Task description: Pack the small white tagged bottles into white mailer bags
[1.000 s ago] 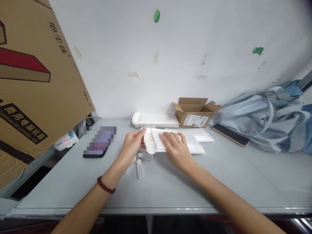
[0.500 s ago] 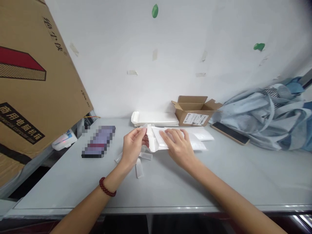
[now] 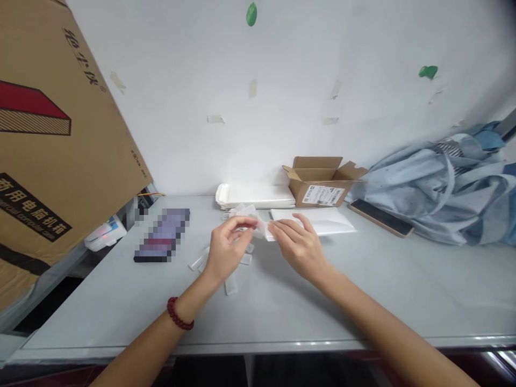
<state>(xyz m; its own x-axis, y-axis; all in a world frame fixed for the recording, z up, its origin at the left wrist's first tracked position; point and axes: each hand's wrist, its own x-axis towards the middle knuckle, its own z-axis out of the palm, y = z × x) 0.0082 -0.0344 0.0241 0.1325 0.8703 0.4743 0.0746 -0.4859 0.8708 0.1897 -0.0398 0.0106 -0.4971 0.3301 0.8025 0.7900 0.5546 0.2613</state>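
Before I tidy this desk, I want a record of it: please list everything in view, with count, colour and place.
Desk: one, grey, across the view
Wall: one, white, behind
Green patches: two, green, on wall
Tape strips: several, beige, on wall
Large carton: one, brown, far left
White object: one, white, below carton
Screened device: one, dark edge, desk left
Envelope stack: one, white, by wall
Small box: one, brown, right of stack
White mailer: at least one, white, mid-desk
Plastic pieces: several, translucent, mid-desk
Phone: one, black and tan, right
Fabric heap: one, grey-blue, far right
Bracelet: one, dark red, left wrist
Hands: two, bare, centre
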